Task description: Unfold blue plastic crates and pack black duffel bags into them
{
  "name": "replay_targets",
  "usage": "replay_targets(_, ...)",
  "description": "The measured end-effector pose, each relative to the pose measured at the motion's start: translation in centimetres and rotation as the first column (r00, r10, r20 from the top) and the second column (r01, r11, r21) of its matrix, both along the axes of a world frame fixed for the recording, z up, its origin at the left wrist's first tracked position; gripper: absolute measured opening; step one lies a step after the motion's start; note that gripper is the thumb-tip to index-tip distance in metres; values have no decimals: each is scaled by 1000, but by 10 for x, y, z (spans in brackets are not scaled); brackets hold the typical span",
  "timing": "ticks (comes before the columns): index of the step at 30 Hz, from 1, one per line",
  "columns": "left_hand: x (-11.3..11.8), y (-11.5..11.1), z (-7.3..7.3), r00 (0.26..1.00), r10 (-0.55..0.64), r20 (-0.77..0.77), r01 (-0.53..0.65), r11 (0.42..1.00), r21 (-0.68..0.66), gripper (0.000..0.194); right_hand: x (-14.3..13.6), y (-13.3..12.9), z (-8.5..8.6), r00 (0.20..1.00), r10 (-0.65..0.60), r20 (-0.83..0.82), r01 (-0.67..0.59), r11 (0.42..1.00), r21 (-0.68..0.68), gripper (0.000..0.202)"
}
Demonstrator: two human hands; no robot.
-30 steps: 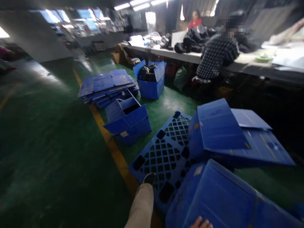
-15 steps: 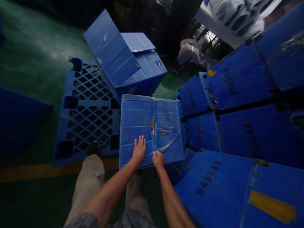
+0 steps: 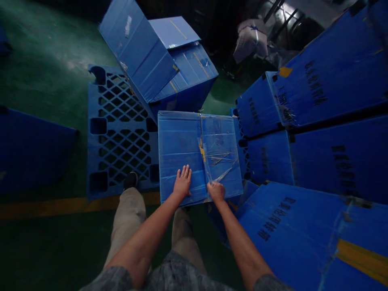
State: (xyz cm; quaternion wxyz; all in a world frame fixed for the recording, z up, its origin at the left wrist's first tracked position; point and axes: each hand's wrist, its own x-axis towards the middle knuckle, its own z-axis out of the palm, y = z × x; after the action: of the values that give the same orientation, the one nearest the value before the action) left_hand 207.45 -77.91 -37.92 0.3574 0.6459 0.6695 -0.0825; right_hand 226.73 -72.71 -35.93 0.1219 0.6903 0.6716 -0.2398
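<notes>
A closed blue corrugated-plastic box (image 3: 194, 141) stands in front of me, its top flaps sealed with clear tape along the middle seam. My left hand (image 3: 182, 182) lies flat on the left flap with fingers spread. My right hand (image 3: 216, 191) is curled at the near end of the seam, pinching the loose strip of clear tape (image 3: 220, 173). My legs in beige trousers stand just below the box.
A blue plastic pallet (image 3: 117, 133) lies on the green floor to the left, my left shoe on its edge. An open-flapped blue box (image 3: 163, 60) sits behind. Stacked blue boxes (image 3: 318, 133) crowd the right side. A yellow floor line (image 3: 60, 206) runs across.
The view swung from the workshop floor down to the taped box. Both hands came onto its top, and in the last half second the right hand closed on the tape at the seam.
</notes>
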Motion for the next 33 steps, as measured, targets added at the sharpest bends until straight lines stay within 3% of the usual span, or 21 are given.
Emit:
replay_targets(2,0,1,1,1000,9,10,-9,1000,-5,124,0,13,0,998,24,61,-26,999,32,19)
replay_targets(3,1,1,1,1000,15,14,-15,1000,-6,124,-2,21,0,995,53,82,-58,996,66,22)
replay_targets(6,0,1,2,999,26,26,-26,1000,-1,125,-22,53,0,970,211,119,-234,944,232,61)
replay_targets(8,0,0,3,999,27,34,-27,1000,0,124,-45,82,-4,939,313,142,-342,889,305,67)
replay_targets(13,-2,0,4,999,36,41,-36,999,-3,121,-100,147,-20,891,422,166,-451,863,228,57)
replay_targets(15,-3,-1,2,998,37,53,-37,999,1,121,-110,160,-27,913,400,80,-408,885,224,58)
replay_targets(17,-3,-2,-2,997,40,72,-41,999,10,121,-115,166,-33,955,281,-95,-254,939,231,54)
replay_targets(21,-4,-5,-9,995,47,90,-50,998,40,124,-109,178,-37,940,35,-340,24,985,168,22)
replay_targets(26,-6,-9,-14,996,34,87,-38,998,51,128,-97,199,-32,851,-155,-502,153,987,-45,26)
replay_targets(29,-5,-9,-12,997,37,70,-41,998,52,130,-103,205,-27,843,-178,-507,141,984,-110,6)
replay_targets(33,-3,-6,-8,998,50,34,-52,998,46,133,-125,206,-23,908,-70,-412,65,998,-25,53)
